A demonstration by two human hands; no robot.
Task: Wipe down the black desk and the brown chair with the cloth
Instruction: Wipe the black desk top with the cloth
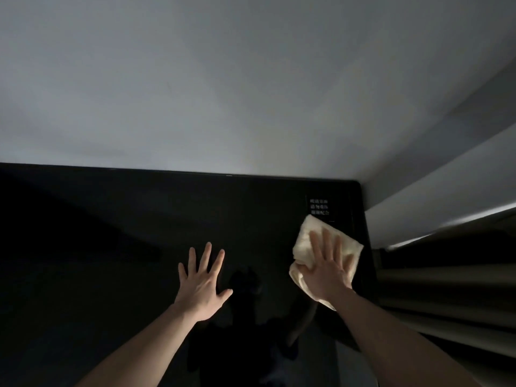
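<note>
Fingers [325,241] spread straight and apart, a person's right hand [328,270] presses flat on a pale cream cloth [304,238], holding it against the glossy top of a black desk [111,247]. The cloth lies crumpled and partly folded near the desk's far right corner; one edge pokes out beyond the fingertips and another fold trails out beneath the wrist. Just beyond the cloth, toward that same corner, a small patch of white lettering [319,206] sits on the desk surface, too blurred to read.

To the left of the cloth, nearer the desk's middle, the left hand [202,287] lies open with its fingers fanned wide and straight, holding nothing; whether the palm touches the desk or hovers just above it cannot be told. Both bare forearms reach in from the near edge of the desk. A dim reflection of the person shows in the desk's sheen between the two arms.

Behind the desk rises a plain grey-white wall [223,79], meeting its far edge. To the right of the desk, past the cloth, dark curtain folds [446,289] hang below a pale ledge [446,208].
</note>
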